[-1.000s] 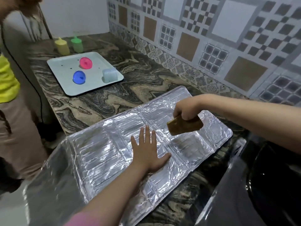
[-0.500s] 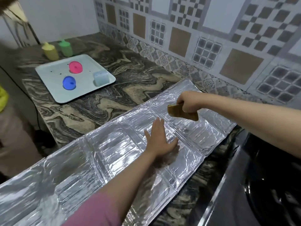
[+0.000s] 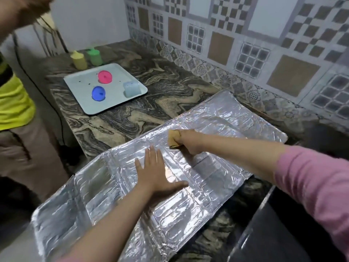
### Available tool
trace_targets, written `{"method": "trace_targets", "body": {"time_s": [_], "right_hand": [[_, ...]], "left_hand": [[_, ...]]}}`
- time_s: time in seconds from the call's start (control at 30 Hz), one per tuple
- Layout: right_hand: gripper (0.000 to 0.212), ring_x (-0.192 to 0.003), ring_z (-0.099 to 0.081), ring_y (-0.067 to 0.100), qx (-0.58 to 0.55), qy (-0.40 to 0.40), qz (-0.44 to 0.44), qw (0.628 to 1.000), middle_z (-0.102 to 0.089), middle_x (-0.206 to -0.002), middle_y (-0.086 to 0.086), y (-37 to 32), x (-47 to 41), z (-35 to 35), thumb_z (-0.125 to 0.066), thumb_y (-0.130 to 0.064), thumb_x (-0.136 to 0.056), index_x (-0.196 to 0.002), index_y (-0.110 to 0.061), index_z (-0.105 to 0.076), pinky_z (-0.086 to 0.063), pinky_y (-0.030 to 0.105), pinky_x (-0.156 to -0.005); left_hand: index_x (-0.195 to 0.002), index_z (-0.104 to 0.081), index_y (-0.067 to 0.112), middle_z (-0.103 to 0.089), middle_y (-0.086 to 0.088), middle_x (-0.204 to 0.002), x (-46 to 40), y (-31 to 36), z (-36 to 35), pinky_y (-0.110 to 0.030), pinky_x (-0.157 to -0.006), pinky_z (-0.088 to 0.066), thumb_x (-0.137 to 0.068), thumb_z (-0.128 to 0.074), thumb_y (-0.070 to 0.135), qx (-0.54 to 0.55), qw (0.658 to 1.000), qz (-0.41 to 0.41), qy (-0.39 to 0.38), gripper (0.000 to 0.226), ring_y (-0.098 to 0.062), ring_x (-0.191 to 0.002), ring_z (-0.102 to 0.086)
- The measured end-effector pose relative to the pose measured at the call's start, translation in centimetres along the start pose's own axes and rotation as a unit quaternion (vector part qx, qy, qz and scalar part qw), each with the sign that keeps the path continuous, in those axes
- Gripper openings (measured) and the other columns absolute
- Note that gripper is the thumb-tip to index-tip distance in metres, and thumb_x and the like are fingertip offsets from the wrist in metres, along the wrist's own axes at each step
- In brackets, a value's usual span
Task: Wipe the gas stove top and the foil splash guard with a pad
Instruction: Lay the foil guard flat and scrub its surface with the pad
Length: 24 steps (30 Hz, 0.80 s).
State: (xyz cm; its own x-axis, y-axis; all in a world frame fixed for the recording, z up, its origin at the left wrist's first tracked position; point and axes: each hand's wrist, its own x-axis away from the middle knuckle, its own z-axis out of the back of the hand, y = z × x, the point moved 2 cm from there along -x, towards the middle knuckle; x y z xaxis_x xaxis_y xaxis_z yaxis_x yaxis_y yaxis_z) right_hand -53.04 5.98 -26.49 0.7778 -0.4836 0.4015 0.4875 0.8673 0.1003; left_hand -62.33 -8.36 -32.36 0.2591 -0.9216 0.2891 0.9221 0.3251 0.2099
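Note:
The silver foil splash guard (image 3: 222, 118) lies unfolded flat across the marbled counter, its near end hanging past the counter's edge. My left hand (image 3: 154, 173) presses flat on its middle panel, fingers spread. My right hand (image 3: 188, 141) is closed on a tan pad (image 3: 172, 138), which touches the foil just beyond my left fingertips. The black gas stove top (image 3: 273, 233) shows at the lower right, mostly cut off by the frame and my pink sleeve.
A pale tray (image 3: 75, 82) at the far left of the counter carries a pink lid (image 3: 104, 76), a blue lid (image 3: 98, 93) and a pale cup (image 3: 131, 89). Yellow (image 3: 79, 60) and green (image 3: 95, 57) cups stand behind it. A person in yellow (image 3: 15, 103) stands left. Tiled wall behind.
My right hand has brought the pad down from above the foil onto its surface and leftwards. My left hand stays flat on the foil. The camera view has shifted.

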Motion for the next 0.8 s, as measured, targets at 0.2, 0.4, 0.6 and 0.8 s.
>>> {"method": "trace_targets", "body": {"time_s": [0.2, 0.4, 0.6, 0.8], "right_hand": [[0.054, -0.109, -0.057, 0.031, 0.038, -0.093, 0.052, 0.994, -0.054, -0.128, 0.015, 0.0, 3.8, -0.5, -0.061, -0.018, -0.086, -0.136, -0.012, -0.041, -0.042, 0.029, -0.079], [0.059, -0.09, -0.055, 0.024, 0.034, -0.246, 0.068, 0.966, -0.061, -0.106, 0.006, 0.5, 9.6, -0.5, -0.05, -0.001, -0.084, -0.136, -0.028, -0.05, -0.044, 0.03, -0.073], [0.061, -0.077, -0.047, 0.019, -0.081, -0.296, -0.012, 0.952, -0.059, -0.085, 0.0, 2.1, 11.5, 0.1, -0.043, 0.01, -0.074, -0.119, -0.024, -0.066, -0.038, 0.026, -0.059], [0.042, -0.082, -0.058, 0.019, -0.197, -0.183, -0.129, 0.955, -0.059, -0.076, -0.006, 4.8, 11.5, 3.0, -0.038, 0.009, -0.075, -0.08, -0.026, -0.061, -0.052, 0.033, -0.069]], "left_hand": [[-0.15, 0.02, 0.008, 0.033, -0.011, -0.153, 0.3, 0.1, -0.7, -0.063, -0.108, 0.013, -0.036, -0.023, 0.105, 0.02, 0.999, -0.004, 0.031, 0.156, -0.03, -0.142, 0.029], [-0.148, 0.022, 0.007, 0.033, -0.012, -0.153, 0.2, 0.2, -0.7, -0.064, -0.109, 0.01, -0.036, -0.025, 0.105, 0.009, 1.0, -0.005, 0.016, 0.156, -0.031, -0.142, 0.029], [-0.149, 0.022, 0.007, 0.034, -0.011, -0.153, -1.2, 1.4, -0.5, -0.064, -0.11, 0.01, -0.038, -0.031, 0.105, 0.003, 1.0, -0.02, 0.006, 0.156, -0.03, -0.142, 0.029], [-0.149, 0.02, 0.005, 0.031, -0.014, -0.154, -3.1, 3.2, 0.6, -0.066, -0.109, 0.007, -0.04, -0.035, 0.103, 0.009, 1.0, -0.011, -0.009, 0.157, -0.034, -0.143, 0.027]]}}
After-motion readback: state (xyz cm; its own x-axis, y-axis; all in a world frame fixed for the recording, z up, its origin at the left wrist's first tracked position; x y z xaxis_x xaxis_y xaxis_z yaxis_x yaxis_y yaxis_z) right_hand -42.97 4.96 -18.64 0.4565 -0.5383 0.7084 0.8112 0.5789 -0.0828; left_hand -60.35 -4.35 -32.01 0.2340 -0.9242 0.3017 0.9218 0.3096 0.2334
